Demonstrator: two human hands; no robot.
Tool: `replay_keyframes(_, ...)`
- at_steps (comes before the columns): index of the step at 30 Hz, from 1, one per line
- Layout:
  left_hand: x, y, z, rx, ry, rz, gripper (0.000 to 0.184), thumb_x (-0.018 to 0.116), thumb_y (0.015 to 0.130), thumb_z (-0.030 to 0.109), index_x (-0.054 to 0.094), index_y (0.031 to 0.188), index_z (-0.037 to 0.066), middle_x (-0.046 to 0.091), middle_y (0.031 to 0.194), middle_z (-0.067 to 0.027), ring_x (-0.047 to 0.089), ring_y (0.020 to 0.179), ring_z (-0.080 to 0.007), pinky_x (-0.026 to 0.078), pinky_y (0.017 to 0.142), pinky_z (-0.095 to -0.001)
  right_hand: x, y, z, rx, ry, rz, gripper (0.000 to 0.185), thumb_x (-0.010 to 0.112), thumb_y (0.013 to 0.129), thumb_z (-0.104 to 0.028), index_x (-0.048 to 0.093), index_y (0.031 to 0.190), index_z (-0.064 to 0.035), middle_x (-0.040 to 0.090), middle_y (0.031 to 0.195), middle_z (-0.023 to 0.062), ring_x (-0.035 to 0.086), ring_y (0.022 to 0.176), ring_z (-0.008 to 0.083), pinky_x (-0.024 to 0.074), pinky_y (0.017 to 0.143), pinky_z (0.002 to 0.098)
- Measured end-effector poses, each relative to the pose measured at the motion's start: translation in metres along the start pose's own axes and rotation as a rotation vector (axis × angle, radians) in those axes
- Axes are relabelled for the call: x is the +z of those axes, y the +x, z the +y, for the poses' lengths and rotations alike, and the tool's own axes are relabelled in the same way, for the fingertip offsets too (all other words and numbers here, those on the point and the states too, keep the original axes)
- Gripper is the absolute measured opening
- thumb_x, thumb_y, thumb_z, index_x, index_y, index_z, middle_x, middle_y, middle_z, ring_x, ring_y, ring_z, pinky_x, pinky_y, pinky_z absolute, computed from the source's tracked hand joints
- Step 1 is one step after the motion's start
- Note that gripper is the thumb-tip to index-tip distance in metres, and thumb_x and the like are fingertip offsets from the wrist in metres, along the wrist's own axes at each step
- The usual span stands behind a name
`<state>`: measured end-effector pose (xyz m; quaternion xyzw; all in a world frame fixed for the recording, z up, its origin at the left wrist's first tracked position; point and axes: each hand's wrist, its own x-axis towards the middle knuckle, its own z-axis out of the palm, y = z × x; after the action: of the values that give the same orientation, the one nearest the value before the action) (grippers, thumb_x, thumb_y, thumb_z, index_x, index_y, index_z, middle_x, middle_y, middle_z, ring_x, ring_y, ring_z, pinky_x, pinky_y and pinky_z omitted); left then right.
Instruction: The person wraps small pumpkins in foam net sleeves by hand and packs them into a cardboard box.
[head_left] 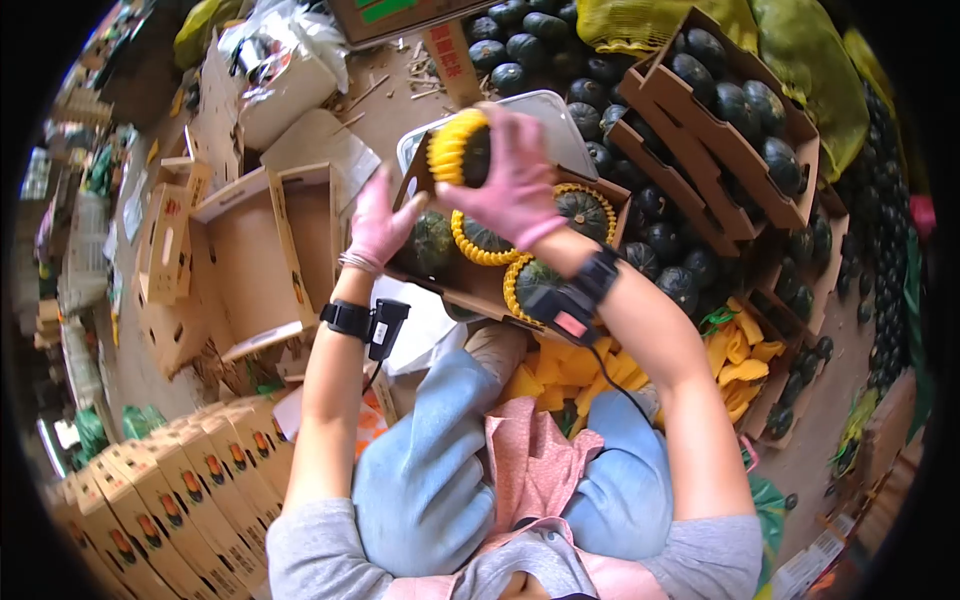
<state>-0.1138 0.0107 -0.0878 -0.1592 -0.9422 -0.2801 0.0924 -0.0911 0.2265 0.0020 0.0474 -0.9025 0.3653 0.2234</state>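
My right hand (pixel 515 180), in a pink glove, grips a dark green squash (pixel 476 157) with a yellow foam net (pixel 454 148) around it, tilted above a cardboard box (pixel 470 296). My left hand (pixel 380 222), also gloved in pink, is at the box's left side with its fingers apart and nothing in it. Inside the box lie a bare squash (pixel 430 243) near my left hand and several squashes in yellow nets, one of them (pixel 582 212) at the right. Under the box a pale tray or scale (pixel 550 112) shows at the back.
Empty cardboard boxes (pixel 237 262) lie at the left, folded cartons (pixel 180 480) at the lower left. Loose squashes (pixel 525 50) and stacked boxes of squash (pixel 715 150) fill the back and right. Yellow foam nets (pixel 735 360) lie beside my knees.
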Motion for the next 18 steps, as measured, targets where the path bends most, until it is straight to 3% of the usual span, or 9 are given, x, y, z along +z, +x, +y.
replay_keyframes(1,0.003,-0.005,-0.011,0.003,-0.216,-0.243,0.050,0.056,0.092,0.034,0.047,0.127,0.000,0.060,0.112,-0.0119,0.054,0.107,-0.0200,0.043,0.092,-0.0293,0.020,0.004,-0.002,-0.051,0.010,0.057,0.089,0.082,0.052,-0.034,0.034,0.125,-0.0167,0.042,0.109,0.0193,0.048,0.099,0.0371,0.0450,0.081,0.0465)
replay_keyframes(2,0.006,-0.008,-0.005,-0.281,-0.915,-0.329,0.041,0.052,0.094,0.025,0.048,0.125,-0.001,0.059,0.111,-0.0063,0.053,0.105,-0.0164,0.040,0.093,-0.0273,0.036,0.006,-0.004,-0.097,0.013,0.114,0.092,0.083,0.050,-0.035,0.033,0.125,-0.0175,0.042,0.108,0.0194,0.048,0.099,0.0376,0.0444,0.080,0.0472)
replay_keyframes(4,-0.011,-0.011,-0.009,-0.416,-0.991,-0.451,0.036,0.047,0.095,0.017,0.049,0.126,-0.001,0.058,0.112,-0.0031,0.051,0.105,-0.0135,0.038,0.094,-0.0256,0.056,-0.001,-0.006,-0.039,0.017,-0.003,0.091,0.082,0.051,-0.036,0.033,0.126,-0.0205,0.041,0.108,0.0189,0.047,0.101,0.0368,0.0423,0.081,0.0468)
replay_keyframes(6,-0.012,-0.019,-0.001,-0.402,-1.037,-0.374,0.035,0.044,0.096,0.015,0.049,0.126,-0.001,0.058,0.115,-0.0049,0.051,0.107,-0.0127,0.038,0.094,-0.0258,0.066,-0.011,-0.002,0.036,-0.052,-0.084,0.086,0.081,0.054,-0.038,0.035,0.125,-0.0226,0.042,0.109,0.0175,0.048,0.101,0.0355,0.0424,0.080,0.0450)
replay_keyframes(8,-0.005,-0.035,0.007,-0.449,-1.129,-0.263,0.037,0.043,0.096,0.013,0.046,0.129,-0.003,0.055,0.121,-0.0081,0.050,0.111,-0.0155,0.037,0.098,-0.0282,0.054,-0.011,-0.004,0.172,-0.228,-0.466,0.080,0.078,0.057,-0.039,0.040,0.125,-0.0210,0.044,0.114,0.0163,0.047,0.104,0.0328,0.0410,0.080,0.0431)
replay_keyframes(11,0.004,-0.055,0.022,-0.533,-1.090,-0.064,0.043,0.045,0.095,0.011,0.037,0.135,-0.002,0.047,0.130,-0.0133,0.046,0.118,-0.0209,0.033,0.104,-0.0316,0.050,-0.006,-0.020,0.103,-0.397,-0.605,0.067,0.077,0.058,-0.039,0.053,0.117,-0.0192,0.051,0.116,0.0142,0.047,0.107,0.0288,0.0373,0.080,0.0418)
replay_keyframes(14,0.004,-0.057,0.034,-0.547,-1.023,-0.028,0.045,0.046,0.094,0.010,0.032,0.136,0.002,0.044,0.132,-0.0123,0.045,0.117,-0.0214,0.035,0.101,-0.0328,0.068,-0.001,-0.022,0.220,-0.502,-0.822,0.076,0.076,0.056,-0.049,0.052,0.123,-0.0209,0.049,0.124,0.0134,0.046,0.113,0.0297,0.0360,0.084,0.0446)
replay_keyframes(17,0.014,-0.056,0.024,-0.500,-0.982,0.030,0.056,0.053,0.091,0.011,0.024,0.138,0.005,0.041,0.133,-0.0155,0.045,0.115,-0.0238,0.038,0.099,-0.0365,0.091,-0.007,-0.018,0.278,-0.577,-0.745,0.065,0.072,0.065,-0.043,0.052,0.123,-0.0220,0.048,0.127,0.0170,0.046,0.114,0.0368,0.0328,0.090,0.0562)
replay_keyframes(18,0.012,-0.055,0.030,-0.272,-0.638,0.125,0.058,0.059,0.089,0.013,0.028,0.137,0.006,0.041,0.132,-0.0187,0.046,0.114,-0.0278,0.037,0.099,-0.0389,0.087,-0.006,-0.020,0.287,-0.585,-0.719,0.066,0.072,0.067,-0.044,0.050,0.126,-0.0227,0.046,0.130,0.0187,0.045,0.116,0.0394,0.0305,0.093,0.0605)
